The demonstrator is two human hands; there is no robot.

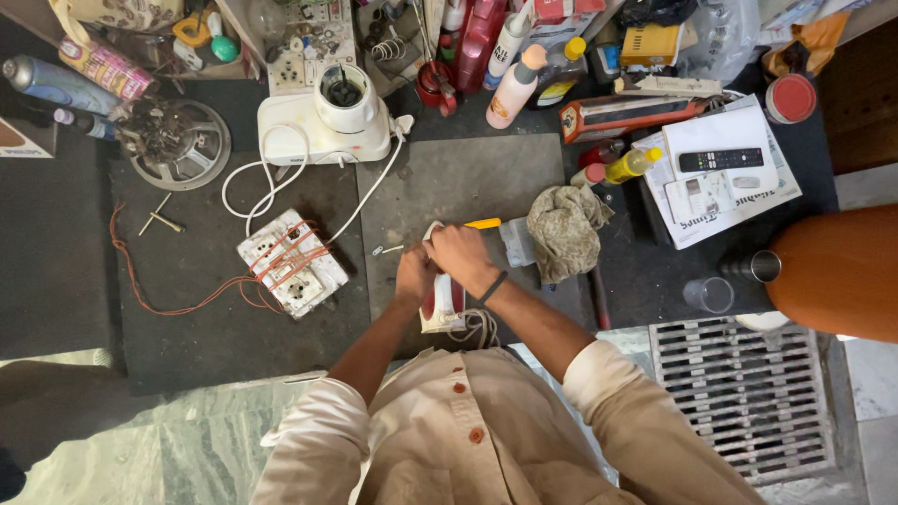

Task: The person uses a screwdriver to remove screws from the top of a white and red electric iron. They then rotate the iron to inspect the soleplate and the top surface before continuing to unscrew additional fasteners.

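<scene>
Both hands, left hand (414,274) and right hand (461,257), squeeze one white and red iron (441,304) with fingers clamped tight. It sits on a dark mat (440,182). One rag (564,229) lies beside.

The iron (441,301) is white with a dark red band, its cord (479,327) whitish; a screwdriver (483,223) shows a yellow handle. The rag (564,231) is mottled grey-brown, the mat (458,178) dull grey. The mixer base (323,122) and switchboard (292,263) are white, the latter looped with orange wire (159,297). The shirt (468,440) is pale beige with rust buttons, the wristband (494,287) black
</scene>
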